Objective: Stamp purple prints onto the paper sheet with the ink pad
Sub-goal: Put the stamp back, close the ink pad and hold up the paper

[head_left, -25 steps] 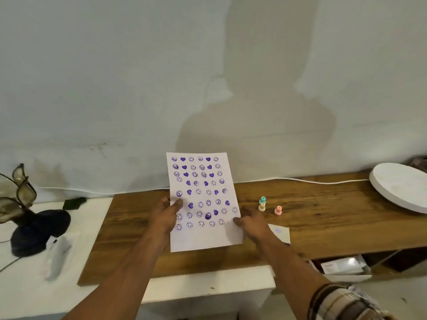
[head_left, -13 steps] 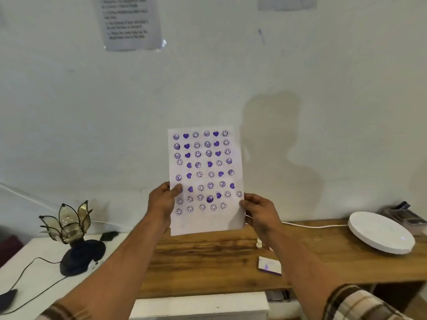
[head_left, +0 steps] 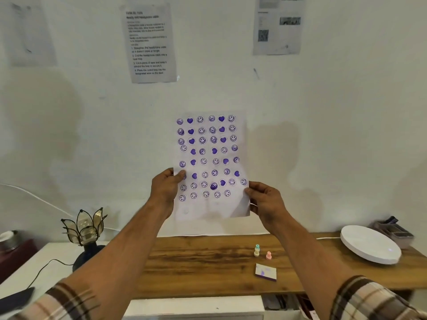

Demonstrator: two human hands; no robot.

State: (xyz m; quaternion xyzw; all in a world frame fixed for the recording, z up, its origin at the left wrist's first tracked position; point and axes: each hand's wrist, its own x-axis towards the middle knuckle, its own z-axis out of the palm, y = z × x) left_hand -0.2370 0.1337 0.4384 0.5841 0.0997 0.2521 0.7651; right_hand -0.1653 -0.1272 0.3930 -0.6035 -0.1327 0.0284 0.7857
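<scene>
- Paper sheet (head_left: 211,165), covered in rows of purple smileys and hearts, is held upright at frame centre, in front of the wall.
- Left hand (head_left: 165,190) pinches its left edge; right hand (head_left: 265,200) pinches its lower right edge.
- Ink pad (head_left: 265,272) lies on the wooden table (head_left: 196,262), lower right, below the right hand.
- Small stamps (head_left: 262,251) stand just beyond it.

A petal-shaped lamp (head_left: 84,229) stands below and left of the left hand (head_left: 164,190). A white round disc (head_left: 369,244) lies on the worktop (head_left: 208,259), below-right of the right hand (head_left: 265,200). Printed notices (head_left: 151,42) hang above.
</scene>
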